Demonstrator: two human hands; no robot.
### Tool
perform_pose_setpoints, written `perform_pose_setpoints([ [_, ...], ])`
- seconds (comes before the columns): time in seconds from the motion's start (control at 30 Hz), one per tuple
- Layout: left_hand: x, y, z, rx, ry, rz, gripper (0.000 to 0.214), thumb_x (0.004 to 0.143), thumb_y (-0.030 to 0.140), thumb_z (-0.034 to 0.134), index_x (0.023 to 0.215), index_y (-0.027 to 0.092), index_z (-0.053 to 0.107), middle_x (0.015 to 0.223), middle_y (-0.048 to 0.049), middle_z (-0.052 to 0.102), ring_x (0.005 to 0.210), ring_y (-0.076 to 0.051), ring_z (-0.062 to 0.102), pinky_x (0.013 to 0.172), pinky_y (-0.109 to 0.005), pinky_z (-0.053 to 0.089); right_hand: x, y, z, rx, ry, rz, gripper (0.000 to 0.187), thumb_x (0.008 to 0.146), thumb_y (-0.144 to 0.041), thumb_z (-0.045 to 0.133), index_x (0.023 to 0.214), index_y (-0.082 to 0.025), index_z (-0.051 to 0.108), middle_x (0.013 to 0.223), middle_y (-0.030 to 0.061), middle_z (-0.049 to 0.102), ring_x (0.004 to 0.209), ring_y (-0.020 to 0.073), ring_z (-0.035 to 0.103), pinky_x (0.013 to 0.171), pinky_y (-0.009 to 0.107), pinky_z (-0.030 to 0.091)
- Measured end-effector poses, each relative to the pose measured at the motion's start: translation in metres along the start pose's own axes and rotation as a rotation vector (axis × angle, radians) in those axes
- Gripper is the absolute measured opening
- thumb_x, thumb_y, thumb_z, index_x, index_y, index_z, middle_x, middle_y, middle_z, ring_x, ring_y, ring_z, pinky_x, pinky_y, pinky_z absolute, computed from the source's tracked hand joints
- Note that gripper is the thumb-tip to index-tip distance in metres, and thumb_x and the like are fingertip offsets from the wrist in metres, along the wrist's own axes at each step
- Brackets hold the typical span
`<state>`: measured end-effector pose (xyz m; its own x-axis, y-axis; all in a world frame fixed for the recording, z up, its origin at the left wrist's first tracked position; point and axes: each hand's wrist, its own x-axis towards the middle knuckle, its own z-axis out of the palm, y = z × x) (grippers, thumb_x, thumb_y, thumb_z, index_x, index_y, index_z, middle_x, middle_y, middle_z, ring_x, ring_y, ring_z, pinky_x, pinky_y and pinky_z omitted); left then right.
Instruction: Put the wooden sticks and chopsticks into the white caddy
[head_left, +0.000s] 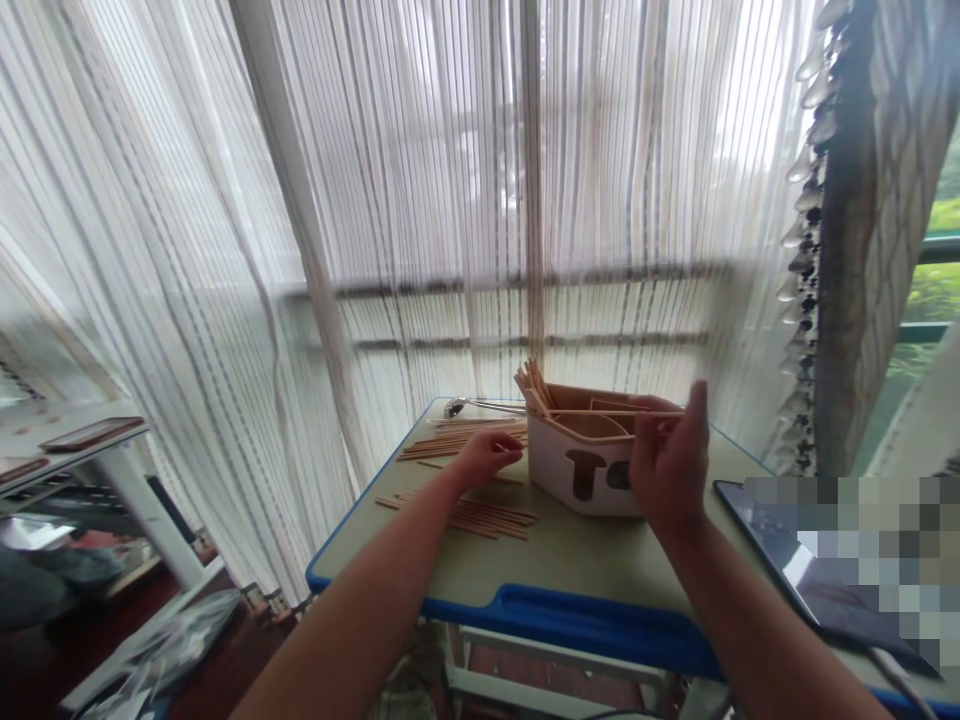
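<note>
A white hexagonal box with brown inner walls and a large dark letter T on its front stands on the desk. Several wooden chopsticks stand upright in its left corner. My right hand is at the box's right side, its fingers bent around one end of a chopstick that lies level across the box's top. Just left of the box, my left hand hovers over the desk with loosely bent fingers, a small gap showing between them. Loose chopsticks lie in two groups, one behind and one in front.
A metal ladle lies at the back of the pale desk, which has a blue rim. On the right is a dark tablet, partly pixelated. Striped sheer curtains hang behind. A white shelf stands at left.
</note>
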<state>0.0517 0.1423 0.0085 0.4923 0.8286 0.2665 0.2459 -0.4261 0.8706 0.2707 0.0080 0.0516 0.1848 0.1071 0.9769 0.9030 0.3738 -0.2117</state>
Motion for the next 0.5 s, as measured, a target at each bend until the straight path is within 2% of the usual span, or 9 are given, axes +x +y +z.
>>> perform_pose_setpoints([
  [0.13,-0.002,-0.003,0.002,0.121,-0.007,0.044,0.028,0.071,0.033,0.064,0.086,0.01,0.071,0.07,-0.005,0.066,0.061,-0.011,0.053,0.059,-0.024,0.041,0.003,-0.004,-0.005,0.094,0.058,0.058,0.068,0.089,-0.02,0.047,0.147,-0.015,0.012,0.097,0.0099,0.067,0.085,0.0194,0.062,0.084,0.041,0.047],
  [0.27,-0.009,0.001,0.006,0.421,-0.035,0.177,0.021,0.072,0.028,0.058,0.08,0.014,0.071,0.072,-0.0033,0.065,0.064,-0.012,0.054,0.062,-0.024,0.042,0.02,-0.012,-0.011,0.196,0.198,0.133,0.05,0.089,-0.02,0.048,0.135,-0.014,0.03,0.085,0.0062,0.066,0.077,0.0165,0.063,0.077,0.037,0.048],
  [0.4,-0.012,0.003,0.009,0.516,-0.066,0.241,0.023,0.073,0.027,0.055,0.083,0.014,0.071,0.074,-0.0032,0.065,0.064,-0.013,0.054,0.063,-0.023,0.042,0.044,-0.024,-0.007,0.132,0.098,0.1,0.032,0.087,-0.024,0.053,0.118,-0.018,0.048,0.082,0.0039,0.068,0.072,0.0144,0.062,0.068,0.03,0.047],
  [0.5,-0.012,0.003,0.009,0.527,-0.07,0.239,0.024,0.073,0.027,0.054,0.084,0.014,0.071,0.075,-0.0033,0.065,0.064,-0.013,0.054,0.063,-0.023,0.042,0.055,-0.032,0.008,0.076,-0.012,0.061,0.031,0.09,-0.026,0.05,0.12,-0.02,0.052,0.086,0.0033,0.069,0.077,0.0149,0.059,0.071,0.03,0.046],
])
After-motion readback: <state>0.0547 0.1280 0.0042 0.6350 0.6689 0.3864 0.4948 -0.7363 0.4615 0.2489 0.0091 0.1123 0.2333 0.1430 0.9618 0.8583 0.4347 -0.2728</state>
